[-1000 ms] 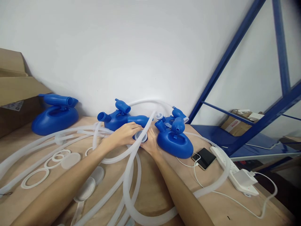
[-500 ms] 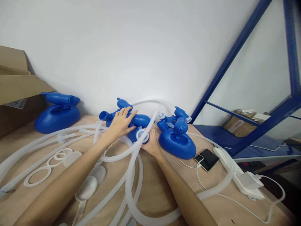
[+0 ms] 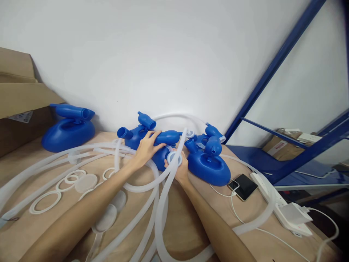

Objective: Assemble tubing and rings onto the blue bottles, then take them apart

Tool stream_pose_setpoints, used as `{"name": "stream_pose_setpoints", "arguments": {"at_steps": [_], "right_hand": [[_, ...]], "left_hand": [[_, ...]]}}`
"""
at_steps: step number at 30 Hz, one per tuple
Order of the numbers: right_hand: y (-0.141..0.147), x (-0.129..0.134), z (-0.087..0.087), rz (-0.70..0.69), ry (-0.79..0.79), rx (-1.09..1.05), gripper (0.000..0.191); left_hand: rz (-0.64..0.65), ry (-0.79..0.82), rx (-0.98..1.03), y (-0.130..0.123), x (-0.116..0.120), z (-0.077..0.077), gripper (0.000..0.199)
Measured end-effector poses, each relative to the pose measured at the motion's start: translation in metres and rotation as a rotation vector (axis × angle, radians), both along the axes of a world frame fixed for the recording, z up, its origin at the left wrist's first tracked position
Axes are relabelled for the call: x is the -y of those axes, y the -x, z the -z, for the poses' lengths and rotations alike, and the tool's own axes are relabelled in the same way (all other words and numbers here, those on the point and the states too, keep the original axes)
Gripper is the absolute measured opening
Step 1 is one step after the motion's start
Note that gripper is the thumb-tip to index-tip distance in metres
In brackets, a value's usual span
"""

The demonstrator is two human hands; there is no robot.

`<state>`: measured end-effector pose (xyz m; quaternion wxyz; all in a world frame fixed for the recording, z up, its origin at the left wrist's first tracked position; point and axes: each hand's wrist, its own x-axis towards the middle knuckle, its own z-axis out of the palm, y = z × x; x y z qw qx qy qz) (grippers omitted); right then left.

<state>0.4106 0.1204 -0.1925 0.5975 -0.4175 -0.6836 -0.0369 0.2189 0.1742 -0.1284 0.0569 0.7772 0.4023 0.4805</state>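
Observation:
In the head view, a blue plastic urinal bottle (image 3: 159,158) lies in the middle of the table, with a bulb-shaped blue funnel piece (image 3: 168,137) on top. My left hand (image 3: 147,148) is closed over this bottle's upper side, its fingertips partly hidden behind the handle. Around the neck, at the white cap (image 3: 174,158), my right hand (image 3: 182,168) is wrapped from below and the right. A translucent corrugated tube (image 3: 178,151) crosses in front of the cap. Another blue bottle (image 3: 131,140) stands behind my left hand, its mouth uncapped.
More blue bottles stand at the right (image 3: 211,169) and far left (image 3: 68,136). White rings (image 3: 45,202) and translucent lids (image 3: 105,218) lie at the front left among long tubes. A phone (image 3: 243,186), a power strip (image 3: 283,207), a cardboard box (image 3: 29,98) and a blue metal rack (image 3: 275,54) surround them.
My left hand's spread fingers have drawn closer together over the bottle. My right hand now wraps farther around the capped neck. The whole view has shifted slightly.

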Motion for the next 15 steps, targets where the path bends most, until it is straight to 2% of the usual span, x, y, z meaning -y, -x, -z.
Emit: {"name": "stream_pose_setpoints", "arguments": {"at_steps": [4, 6, 8, 11, 13, 15], "right_hand": [[-0.001, 0.002, -0.002, -0.073, 0.117, -0.062, 0.047], [-0.002, 0.002, -0.002, -0.101, 0.150, -0.084, 0.050], [-0.003, 0.002, -0.002, -0.144, 0.168, -0.101, 0.050], [-0.002, 0.001, -0.003, -0.216, 0.179, -0.117, 0.048], [-0.002, 0.001, -0.004, -0.227, 0.182, -0.133, 0.045], [-0.001, 0.001, -0.005, -0.227, 0.192, -0.159, 0.043]], "left_hand": [[-0.068, -0.025, 0.000, -0.004, -0.001, -0.001, 0.064], [-0.138, -0.104, -0.070, -0.002, -0.002, -0.002, 0.067], [-0.151, -0.197, -0.189, 0.003, -0.001, -0.004, 0.052], [0.009, -0.241, -0.375, 0.008, 0.004, -0.006, 0.024], [0.123, -0.223, -0.466, 0.007, 0.008, -0.008, 0.021], [0.186, -0.193, -0.517, 0.004, 0.012, -0.009, 0.028]]}}
